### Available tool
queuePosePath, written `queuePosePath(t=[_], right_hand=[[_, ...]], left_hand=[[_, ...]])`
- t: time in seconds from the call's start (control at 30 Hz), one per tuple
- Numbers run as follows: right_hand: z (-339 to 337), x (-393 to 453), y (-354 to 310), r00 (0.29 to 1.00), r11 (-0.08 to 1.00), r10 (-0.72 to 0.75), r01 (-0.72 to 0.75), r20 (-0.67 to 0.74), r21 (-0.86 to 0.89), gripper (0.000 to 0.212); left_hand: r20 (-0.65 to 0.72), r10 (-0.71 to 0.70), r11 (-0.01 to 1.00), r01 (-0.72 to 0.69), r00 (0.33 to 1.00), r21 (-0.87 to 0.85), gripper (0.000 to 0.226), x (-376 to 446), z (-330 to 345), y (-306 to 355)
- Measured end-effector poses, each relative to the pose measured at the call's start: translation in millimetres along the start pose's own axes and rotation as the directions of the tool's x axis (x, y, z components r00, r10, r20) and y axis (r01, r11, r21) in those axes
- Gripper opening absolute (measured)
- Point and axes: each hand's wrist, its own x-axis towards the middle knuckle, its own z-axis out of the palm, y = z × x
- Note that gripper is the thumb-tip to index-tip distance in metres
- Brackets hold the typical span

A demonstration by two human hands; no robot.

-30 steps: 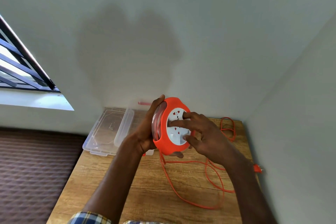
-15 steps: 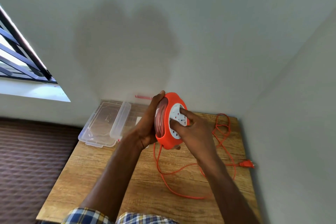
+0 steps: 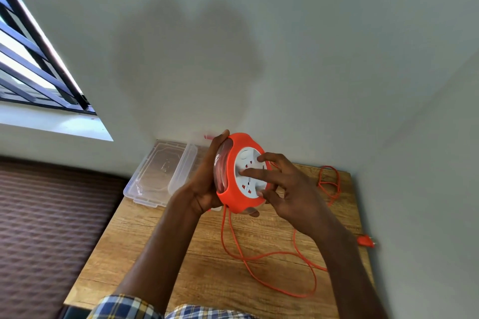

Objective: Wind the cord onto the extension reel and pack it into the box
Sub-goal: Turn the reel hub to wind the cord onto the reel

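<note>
2 hands on the extension reel point(image 3: 233, 181), which is held up off the wooden table point(image 3: 160, 248), in front of the wall. Left hand point(image 3: 207, 184) grips the reel from its back side, fingers curled round the rim, thumb tip at the top edge. Right hand point(image 3: 287, 189) is spread fairly wide over the front face: fingers point(image 3: 256, 173) straight, pressing on the white socket plate point(image 3: 247, 171), thumb low near the bottom rim. No clamp on that side, just fingertip contact.

Reel: round, orange rubbery-looking shell with a wavy scalloped rim, white plastic centre disc with small red socket shutters. Wound turns show through a gap in its side next to the left hand.

Cord point(image 3: 259, 256): thin, orange, smooth, hangs from the reel's bottom edge and lies in loose loops over the table. 1 more bunched coil sits at the far right corner. Orange plug point(image 3: 365, 241) lies at the table's right edge, partly blurred.

Box point(image 3: 160, 171): clear plastic, rectangular, rounded corners, on the far left corner of the table, behind the left hand. Table top is light wood grain. Plaid sleeve point(image 3: 124, 308) at the bottom edge. Barred window point(image 3: 31, 59) upper left; brown ribbed surface point(image 3: 46, 228) left of the table.
</note>
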Motion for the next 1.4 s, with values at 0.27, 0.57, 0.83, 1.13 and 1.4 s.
queuePosePath(t=[0.27,0.57,0.83,1.13,1.4], right_hand=[[0,2,-1,0.999,1.000,-0.014,0.014,0.051,-0.013,0.087],[5,2,-3,1.000,0.999,0.005,-0.003,0.031,-0.052,0.063],[25,6,-10,0.938,0.968,0.243,-0.253,-0.249,-0.008,0.072],[35,12,-20,0.880,0.904,0.422,-0.388,-0.219,0.182,0.079],[4,6,-1,0.992,0.999,0.021,-0.017,-0.121,0.032,0.043]], left_hand=[[0.000,-0.011,0.999,0.011,1.000,0.052,0.073,-1,-1,5],[-0.035,-0.001,0.997,0.004,0.999,0.076,0.069,2,1,0],[-0.074,0.019,0.996,-0.012,0.997,0.088,0.069,10,5,5],[-0.126,0.039,0.994,-0.025,0.991,0.108,0.070,13,2,2],[0.007,-0.058,0.998,0.058,0.998,0.025,0.075,9,4,11]])
